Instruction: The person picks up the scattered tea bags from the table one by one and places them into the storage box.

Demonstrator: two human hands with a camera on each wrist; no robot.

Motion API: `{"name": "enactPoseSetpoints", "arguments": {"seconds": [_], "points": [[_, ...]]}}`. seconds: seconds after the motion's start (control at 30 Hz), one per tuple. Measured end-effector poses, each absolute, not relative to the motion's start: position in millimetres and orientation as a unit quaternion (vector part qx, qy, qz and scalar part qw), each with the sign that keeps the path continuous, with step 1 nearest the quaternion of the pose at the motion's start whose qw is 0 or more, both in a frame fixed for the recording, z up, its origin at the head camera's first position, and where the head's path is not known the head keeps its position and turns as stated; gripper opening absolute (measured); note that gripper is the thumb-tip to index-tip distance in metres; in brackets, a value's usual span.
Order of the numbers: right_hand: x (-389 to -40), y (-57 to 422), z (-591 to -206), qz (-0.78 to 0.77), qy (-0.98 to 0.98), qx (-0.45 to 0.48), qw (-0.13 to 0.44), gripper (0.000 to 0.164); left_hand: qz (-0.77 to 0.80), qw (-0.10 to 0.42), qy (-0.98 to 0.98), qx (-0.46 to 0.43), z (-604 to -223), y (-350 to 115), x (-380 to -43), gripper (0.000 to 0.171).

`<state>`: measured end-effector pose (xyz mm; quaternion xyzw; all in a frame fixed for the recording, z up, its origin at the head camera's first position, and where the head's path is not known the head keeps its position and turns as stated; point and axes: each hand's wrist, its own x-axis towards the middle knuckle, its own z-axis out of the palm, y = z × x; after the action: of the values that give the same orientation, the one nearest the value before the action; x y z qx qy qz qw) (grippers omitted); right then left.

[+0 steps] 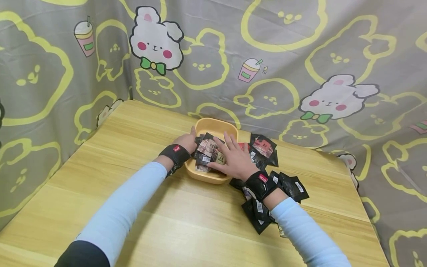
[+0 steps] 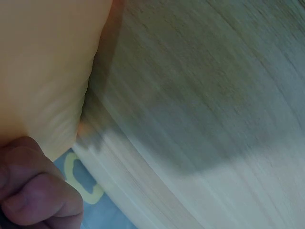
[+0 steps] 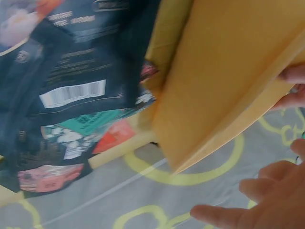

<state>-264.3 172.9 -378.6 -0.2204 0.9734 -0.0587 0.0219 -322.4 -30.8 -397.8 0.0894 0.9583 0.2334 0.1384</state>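
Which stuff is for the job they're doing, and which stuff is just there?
Looks like part of the job:
- left hand
- right hand
- orange box
- packets in the box
- loose packets, probably

Just there:
- wooden table
- patterned curtain

In the head view, the right hand (image 1: 235,161) is covering part of the black rectangular printed packets (image 1: 204,157) in the rounded yellow-orange tray (image 1: 217,126). A light-blue cloth sleeve (image 1: 307,228), running off the bottom edge, is hiding some loose black packets (image 1: 293,186); much lettering is appearing too small to read. The left wrist view is cropping the left hand (image 2: 40,193) and tray. In the right wrist view, fine print is blurring.
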Motion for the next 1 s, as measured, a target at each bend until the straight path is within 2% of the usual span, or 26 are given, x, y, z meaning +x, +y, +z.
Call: {"name": "enactPoseSetpoints", "arguments": {"seconds": [0.17,0.33,0.53,0.77,0.9,1.0], "points": [[-282.8,196.8,-377.1,-0.088,0.981,-0.174,0.016,0.088,0.233,0.137,0.96,0.075,-394.0,-32.6,-321.6,0.072],[-304.5,241.9,-374.8,-0.117,0.987,-0.111,0.01,0.088,0.227,0.134,0.962,0.072,-391.1,-32.6,-320.9,0.071],[-326.0,287.0,-385.3,-0.118,0.991,-0.051,0.027,0.082,0.224,0.12,0.965,0.069,-391.5,-34.3,-320.9,0.071],[-343.0,303.7,-412.8,-0.102,0.99,-0.061,0.076,0.054,0.229,0.115,0.964,0.064,-400.4,-33.5,-323.8,0.071],[-348.5,308.5,-431.2,-0.085,0.99,-0.066,0.087,0.05,0.233,0.115,0.964,0.065,-404.1,-30.4,-323.8,0.07],[-353.4,311.9,-436.2,-0.084,0.986,-0.08,0.116,0.053,0.231,0.115,0.964,0.07,-405.6,-29.8,-325.4,0.07]]}}
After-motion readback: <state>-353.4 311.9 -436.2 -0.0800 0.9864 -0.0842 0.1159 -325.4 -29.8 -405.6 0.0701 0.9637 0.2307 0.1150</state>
